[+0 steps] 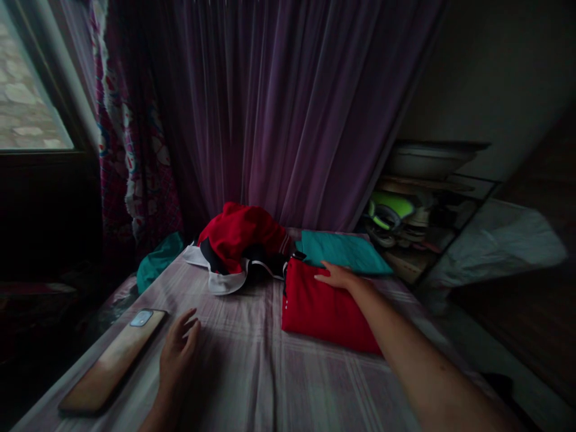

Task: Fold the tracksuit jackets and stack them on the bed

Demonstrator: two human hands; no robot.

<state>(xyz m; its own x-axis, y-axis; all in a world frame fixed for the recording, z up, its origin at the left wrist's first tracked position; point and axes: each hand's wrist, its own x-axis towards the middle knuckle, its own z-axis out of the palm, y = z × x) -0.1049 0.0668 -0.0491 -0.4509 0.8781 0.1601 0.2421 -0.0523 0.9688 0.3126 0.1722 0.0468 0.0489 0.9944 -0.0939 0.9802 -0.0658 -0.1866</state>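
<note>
A folded red garment (324, 318) lies flat on the cloth-covered table (243, 372). My right hand (336, 276) rests on its upper part, fingers stretched out and apart. Over the table at the left, my left hand (180, 345) has its fingers loosely curled and apart, with nothing in them. The phone (114, 363), back side up, is beside that hand. Further back sits a crumpled red garment (245, 231) with white and dark trim. Behind the folded red one, a folded teal cloth (346, 249) lies at the table's back right.
Purple curtains (288, 108) hang behind the table, with a patterned cloth (130, 138) to their left. A teal bundle (157, 261) is at the table's left edge. On the right stand a rack with shoes (391, 210), a basin (427, 161) and a pale plastic bag (504, 243).
</note>
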